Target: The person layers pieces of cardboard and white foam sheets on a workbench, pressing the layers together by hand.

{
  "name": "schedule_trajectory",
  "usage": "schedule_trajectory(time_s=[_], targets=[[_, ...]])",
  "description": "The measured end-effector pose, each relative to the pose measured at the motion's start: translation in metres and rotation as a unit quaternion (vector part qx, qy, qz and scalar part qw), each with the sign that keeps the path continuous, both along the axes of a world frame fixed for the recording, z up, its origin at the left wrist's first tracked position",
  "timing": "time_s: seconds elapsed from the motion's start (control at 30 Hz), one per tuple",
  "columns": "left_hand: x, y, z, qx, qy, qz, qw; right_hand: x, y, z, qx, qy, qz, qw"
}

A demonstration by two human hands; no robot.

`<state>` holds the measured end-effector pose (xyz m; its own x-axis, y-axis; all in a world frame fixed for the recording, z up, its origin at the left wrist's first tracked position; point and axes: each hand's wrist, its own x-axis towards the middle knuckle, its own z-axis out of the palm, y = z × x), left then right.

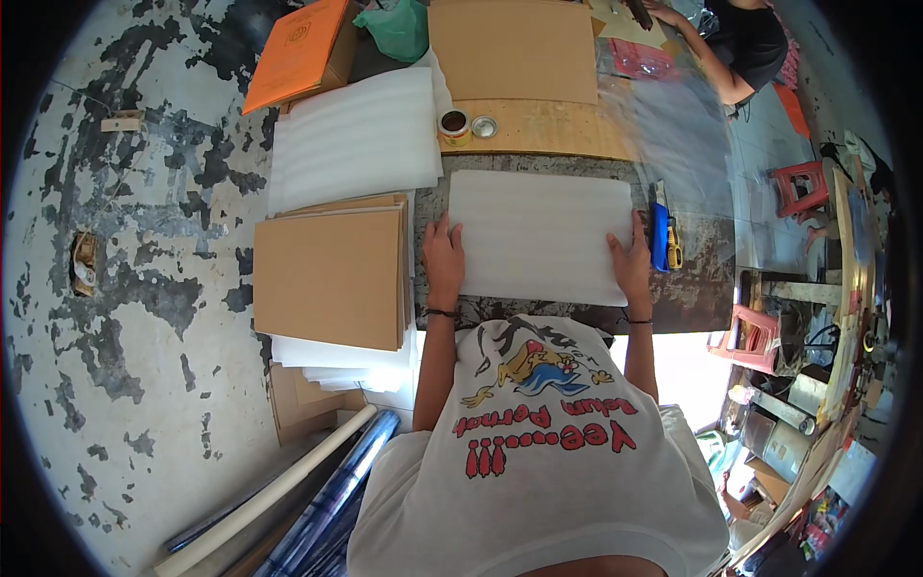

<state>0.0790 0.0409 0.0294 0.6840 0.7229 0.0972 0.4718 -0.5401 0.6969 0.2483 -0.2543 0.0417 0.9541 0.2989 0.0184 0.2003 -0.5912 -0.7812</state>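
Observation:
A flat rectangular white foam sheet [540, 231] lies in front of me on the dark, worn table [697, 293]. My left hand [443, 258] grips its left edge, thumb on top and fingers along the side. At the opposite edge, my right hand [630, 263] holds it the same way. Whether anything lies under or inside the foam is hidden. Just right of my right hand are a blue tool [660, 236], long and narrow, and a yellow-and-black cutter [675, 248].
Stacked brown cardboard sheets [327, 279] and more white foam [356, 144] sit at left. Beyond are an open tin [454, 127], its lid [484, 127], a cardboard panel [514, 53] and clear plastic [678, 130]. Rolls [279, 490] lean lower left. Another person's arm [707, 58] reaches in far right.

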Motion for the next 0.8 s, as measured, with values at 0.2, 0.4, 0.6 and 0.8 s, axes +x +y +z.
schedule_trajectory(time_s=[0.2, 0.4, 0.6, 0.8], targets=[[0.002, -0.004, -0.004, 0.014, 0.026, 0.011, 0.999, 0.001, -0.003, -0.02, -0.022, -0.101, 0.007, 0.995], [0.008, -0.003, -0.003, 0.0, 0.042, 0.027, 0.999, 0.001, 0.001, -0.024, -0.054, -0.096, -0.014, 0.994], [0.006, -0.001, -0.012, 0.033, 0.055, 0.027, 0.998, 0.0, 0.003, -0.031, -0.073, -0.09, -0.017, 0.993], [0.005, -0.002, -0.012, 0.044, 0.067, 0.03, 0.996, 0.001, 0.005, -0.031, -0.073, -0.094, -0.025, 0.993]])
